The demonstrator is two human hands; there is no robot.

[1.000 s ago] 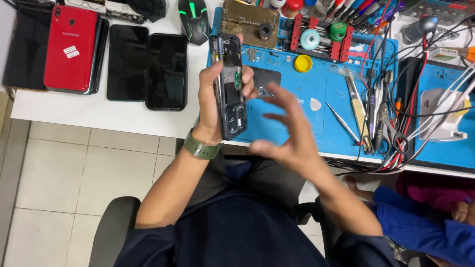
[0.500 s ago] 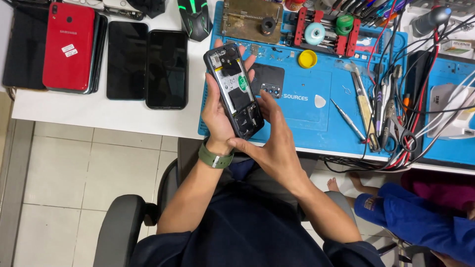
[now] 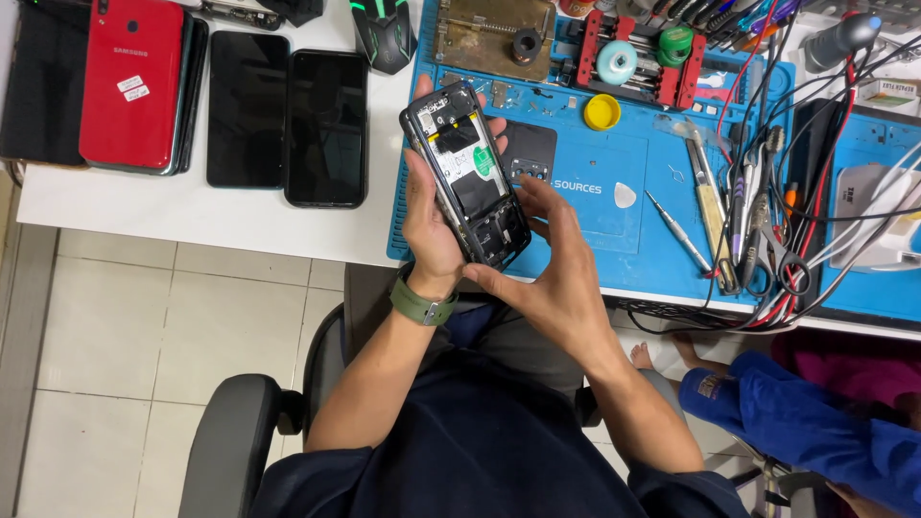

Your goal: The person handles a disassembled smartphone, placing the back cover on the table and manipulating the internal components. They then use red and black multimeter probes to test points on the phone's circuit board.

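Note:
An opened black phone [image 3: 467, 175] with its back cover off shows a battery, a green sticker and circuit parts. My left hand [image 3: 429, 225], with a green watch on the wrist, grips it along its left side and holds it tilted above the blue work mat [image 3: 585, 216]. My right hand [image 3: 552, 273] touches the phone's lower end, fingers on its bottom edge and right side.
A red phone [image 3: 131, 82] and two black phones [image 3: 326, 125] lie on the white table at the left. Screwdrivers, tweezers [image 3: 710, 216], a yellow cap [image 3: 602, 111], a black mouse [image 3: 382, 34] and tangled cables [image 3: 815, 173] crowd the mat. Another person's blue sleeve [image 3: 796, 422] is at lower right.
The phone has turned so that its open back faces the camera. My right hand, spread apart from it a second ago, has closed in on its lower end.

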